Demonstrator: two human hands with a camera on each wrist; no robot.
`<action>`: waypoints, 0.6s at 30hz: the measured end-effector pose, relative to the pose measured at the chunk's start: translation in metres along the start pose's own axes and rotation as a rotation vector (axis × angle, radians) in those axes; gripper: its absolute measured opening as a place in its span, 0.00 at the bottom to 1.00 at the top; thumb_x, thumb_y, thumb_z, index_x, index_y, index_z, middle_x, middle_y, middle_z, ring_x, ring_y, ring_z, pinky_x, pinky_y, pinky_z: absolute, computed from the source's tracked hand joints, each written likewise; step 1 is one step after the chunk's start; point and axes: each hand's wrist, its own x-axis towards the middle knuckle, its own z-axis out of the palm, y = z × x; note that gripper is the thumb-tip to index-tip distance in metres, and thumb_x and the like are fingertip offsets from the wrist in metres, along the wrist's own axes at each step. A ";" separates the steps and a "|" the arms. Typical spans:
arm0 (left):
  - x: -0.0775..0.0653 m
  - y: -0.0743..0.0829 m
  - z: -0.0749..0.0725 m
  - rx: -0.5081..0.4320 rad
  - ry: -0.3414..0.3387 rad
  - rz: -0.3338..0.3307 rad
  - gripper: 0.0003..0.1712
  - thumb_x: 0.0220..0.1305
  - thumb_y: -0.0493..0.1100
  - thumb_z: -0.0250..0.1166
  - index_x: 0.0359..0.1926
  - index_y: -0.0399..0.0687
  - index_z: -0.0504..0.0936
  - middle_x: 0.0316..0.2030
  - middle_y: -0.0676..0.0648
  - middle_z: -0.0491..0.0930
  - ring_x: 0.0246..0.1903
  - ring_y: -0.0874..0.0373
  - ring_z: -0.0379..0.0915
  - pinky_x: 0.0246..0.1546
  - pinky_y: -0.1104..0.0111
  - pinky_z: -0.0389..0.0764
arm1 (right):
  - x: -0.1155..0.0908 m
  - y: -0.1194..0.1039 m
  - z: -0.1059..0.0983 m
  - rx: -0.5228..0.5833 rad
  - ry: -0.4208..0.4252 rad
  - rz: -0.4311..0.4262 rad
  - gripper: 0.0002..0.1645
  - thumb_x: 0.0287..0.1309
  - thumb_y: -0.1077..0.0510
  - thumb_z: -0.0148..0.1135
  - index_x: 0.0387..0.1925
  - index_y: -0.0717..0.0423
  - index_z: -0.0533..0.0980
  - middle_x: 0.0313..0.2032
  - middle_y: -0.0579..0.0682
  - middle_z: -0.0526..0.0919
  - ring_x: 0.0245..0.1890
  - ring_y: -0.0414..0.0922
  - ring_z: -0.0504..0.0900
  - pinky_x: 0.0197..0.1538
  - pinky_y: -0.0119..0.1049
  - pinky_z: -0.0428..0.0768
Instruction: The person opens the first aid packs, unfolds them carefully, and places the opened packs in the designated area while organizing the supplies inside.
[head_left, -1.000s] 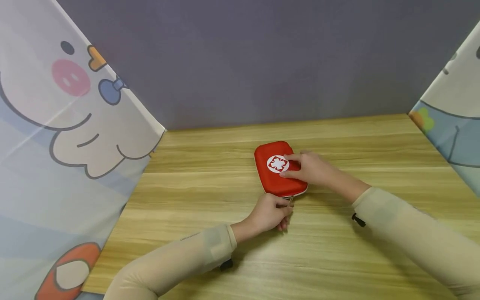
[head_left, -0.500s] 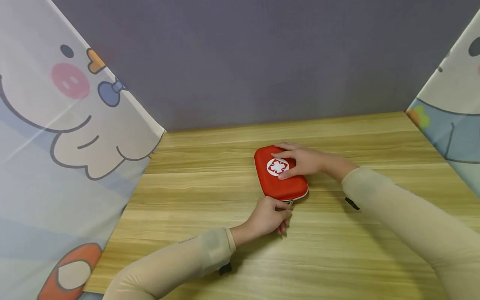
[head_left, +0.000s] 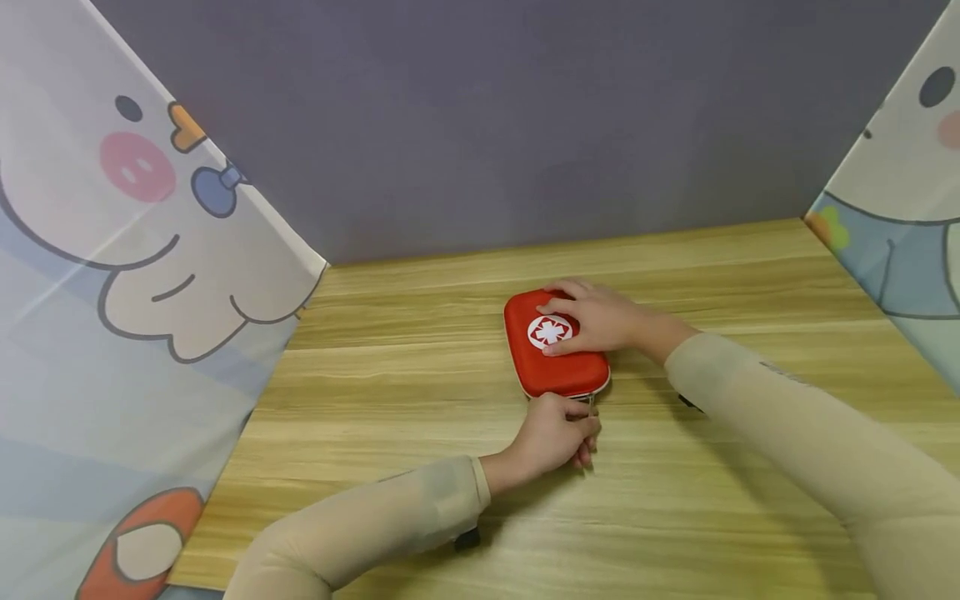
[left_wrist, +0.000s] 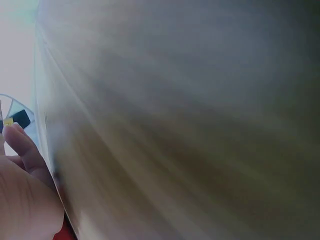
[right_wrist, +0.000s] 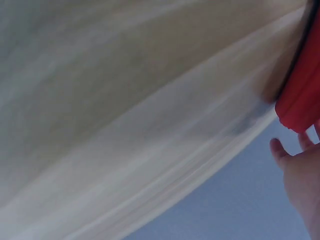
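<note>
A red zip case with a white cross emblem lies flat on the wooden table in the head view. My right hand rests over its upper right part, fingers spread on the lid beside the emblem. At the near edge, my left hand pinches the metal zipper pull between thumb and fingers. In the left wrist view only a red sliver of the case shows under the hand. The right wrist view catches one end of the case and part of the right hand.
Light wood-grain table surrounds the case. A plain grey panel rises behind it. Cartoon-printed sheets stand at the left and right sides.
My left hand has shifted right along the case's near edge with the zipper pull. My right hand has moved farther onto the lid, its fingers now more spread.
</note>
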 end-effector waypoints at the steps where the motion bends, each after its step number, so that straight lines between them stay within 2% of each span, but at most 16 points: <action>1: 0.002 0.001 0.003 -0.006 0.006 0.001 0.10 0.72 0.30 0.62 0.35 0.28 0.88 0.17 0.49 0.78 0.11 0.66 0.73 0.15 0.74 0.78 | 0.000 -0.001 0.000 0.000 -0.004 0.003 0.52 0.57 0.20 0.68 0.75 0.39 0.73 0.81 0.52 0.59 0.81 0.62 0.58 0.78 0.67 0.61; 4: 0.006 0.004 0.016 -0.062 0.055 -0.022 0.10 0.71 0.29 0.63 0.34 0.27 0.88 0.17 0.49 0.79 0.10 0.66 0.72 0.15 0.73 0.78 | 0.001 -0.001 0.002 -0.001 -0.011 0.011 0.52 0.57 0.18 0.65 0.75 0.39 0.72 0.81 0.53 0.58 0.81 0.63 0.58 0.78 0.68 0.60; 9: 0.008 0.008 0.040 -0.242 0.187 -0.077 0.08 0.70 0.28 0.63 0.38 0.26 0.88 0.17 0.48 0.80 0.11 0.66 0.73 0.16 0.73 0.78 | 0.003 0.000 0.005 -0.040 0.000 0.019 0.53 0.58 0.15 0.60 0.75 0.38 0.72 0.82 0.53 0.57 0.82 0.61 0.57 0.77 0.69 0.62; 12: 0.010 0.009 0.048 -0.325 0.237 -0.086 0.07 0.70 0.27 0.63 0.40 0.27 0.87 0.18 0.46 0.81 0.12 0.66 0.74 0.16 0.72 0.80 | 0.004 -0.001 0.007 -0.057 0.004 0.033 0.53 0.59 0.13 0.56 0.75 0.37 0.71 0.82 0.51 0.56 0.83 0.59 0.56 0.76 0.71 0.63; 18: 0.014 0.006 0.046 -0.326 0.302 -0.068 0.07 0.69 0.26 0.62 0.36 0.26 0.86 0.17 0.45 0.81 0.11 0.65 0.74 0.15 0.70 0.81 | 0.008 -0.009 0.011 -0.107 0.037 0.085 0.54 0.62 0.12 0.49 0.75 0.41 0.70 0.81 0.54 0.57 0.81 0.60 0.57 0.71 0.74 0.66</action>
